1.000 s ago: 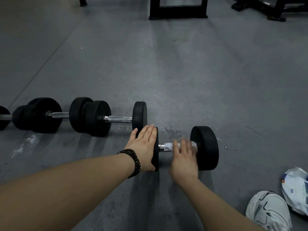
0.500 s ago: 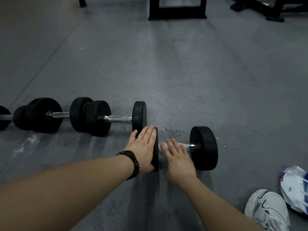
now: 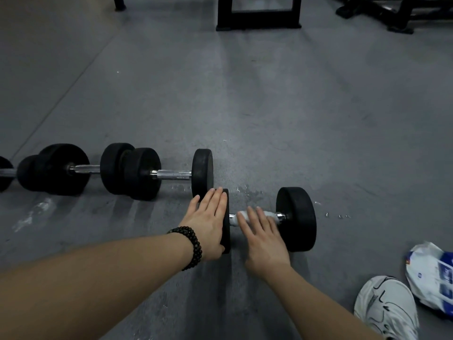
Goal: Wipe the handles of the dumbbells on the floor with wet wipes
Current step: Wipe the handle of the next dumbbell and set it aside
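Flat right hand (image 3: 263,233) pressing one wet wipe (image 3: 245,215) on handle, flat left hand (image 3: 208,220) bracing dumbbell (image 3: 295,218), four dumbbells visible

Four dumbbells (image 3: 272,218) – one under the hands, three left of them (the farthest cut off) – one wipe (image 3: 245,215), one shoe (image 3: 386,306), one packet (image 3: 434,276).

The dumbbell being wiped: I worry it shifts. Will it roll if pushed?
Probably. The dumbbell has round end plates on smooth floor, and the left hand lies flat against one plate, likely steadying it. It looks heavy, so the right hand wiping shouldn't move it much.
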The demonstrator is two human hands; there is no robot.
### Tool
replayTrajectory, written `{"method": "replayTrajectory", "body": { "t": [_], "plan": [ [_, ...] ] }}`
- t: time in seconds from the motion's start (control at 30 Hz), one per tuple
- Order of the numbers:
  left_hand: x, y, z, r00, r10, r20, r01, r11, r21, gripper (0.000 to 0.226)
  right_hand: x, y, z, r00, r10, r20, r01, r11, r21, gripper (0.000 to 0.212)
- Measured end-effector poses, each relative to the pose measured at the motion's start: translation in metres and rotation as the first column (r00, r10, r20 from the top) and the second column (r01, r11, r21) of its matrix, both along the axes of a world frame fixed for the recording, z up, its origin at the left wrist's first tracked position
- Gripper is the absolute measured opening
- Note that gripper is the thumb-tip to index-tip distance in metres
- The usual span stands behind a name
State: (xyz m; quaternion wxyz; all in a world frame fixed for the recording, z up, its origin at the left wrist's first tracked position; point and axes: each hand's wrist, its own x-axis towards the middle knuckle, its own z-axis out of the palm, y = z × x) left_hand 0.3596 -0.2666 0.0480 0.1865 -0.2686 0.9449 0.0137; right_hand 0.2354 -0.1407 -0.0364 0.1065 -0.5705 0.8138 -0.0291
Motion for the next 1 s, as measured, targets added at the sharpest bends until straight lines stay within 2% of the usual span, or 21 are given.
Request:
{"method": "replayTrajectory", "body": {
  "t": [0.13, 0.2, 0.3, 0.33, 0.43, 0.47, 0.6, 0.7, 0.9, 1.0],
  "plan": [
    [0.001, 0.003, 0.002, 1.000, 0.003, 0.012, -0.003, 1.000, 0.011, 0.120, 0.011, -0.004, 0.005, 0.943, -0.332, 0.035, 0.333, 0.940, -0.069, 0.087],
    [0.002, 0.005, 0.001, 1.000, -0.002, 0.013, 0.002, 1.000, 0.018, 0.119, 0.023, -0.013, 0.009, 0.959, -0.279, 0.059, 0.281, 0.960, -0.024, 0.089],
    [0.006, 0.005, 0.005, 1.000, -0.023, 0.017, 0.022, 0.999, 0.037, 0.116, 0.022, -0.014, 0.012, 0.998, -0.033, 0.046, 0.033, 0.999, -0.011, 0.087],
    [0.008, 0.005, 0.007, 0.999, -0.034, 0.025, 0.033, 0.999, 0.039, 0.116, 0.015, -0.011, 0.011, 0.999, -0.045, 0.026, 0.045, 0.999, -0.018, 0.082],
    [0.012, 0.003, 0.016, 0.994, -0.076, 0.078, 0.072, 0.996, 0.060, 0.116, 0.001, -0.002, 0.013, 0.953, -0.304, -0.016, 0.303, 0.952, -0.050, 0.073],
    [0.011, 0.002, 0.019, 0.992, -0.087, 0.096, 0.079, 0.994, 0.077, 0.117, 0.003, -0.003, 0.016, 0.941, -0.339, -0.019, 0.338, 0.940, -0.039, 0.075],
    [0.000, -0.003, 0.039, 0.975, -0.129, 0.181, 0.104, 0.984, 0.141, 0.115, 0.021, -0.002, 0.024, 0.959, -0.277, 0.052, 0.274, 0.960, 0.055, 0.087],
    [-0.004, -0.007, 0.045, 0.976, -0.113, 0.185, 0.087, 0.986, 0.140, 0.115, 0.019, 0.009, 0.027, 0.966, -0.248, 0.067, 0.243, 0.967, 0.078, 0.090],
    [0.008, 0.009, 0.017, 0.995, 0.072, 0.072, -0.082, 0.986, 0.146, 0.138, 0.021, 0.026, 0.030, 0.982, -0.186, 0.023, 0.183, 0.980, 0.082, 0.080],
    [0.024, 0.025, 0.007, 0.993, 0.112, -0.025, -0.106, 0.979, 0.176, 0.138, 0.026, 0.028, 0.032, 0.983, -0.185, 0.009, 0.183, 0.979, 0.090, 0.075]
  ]
}}
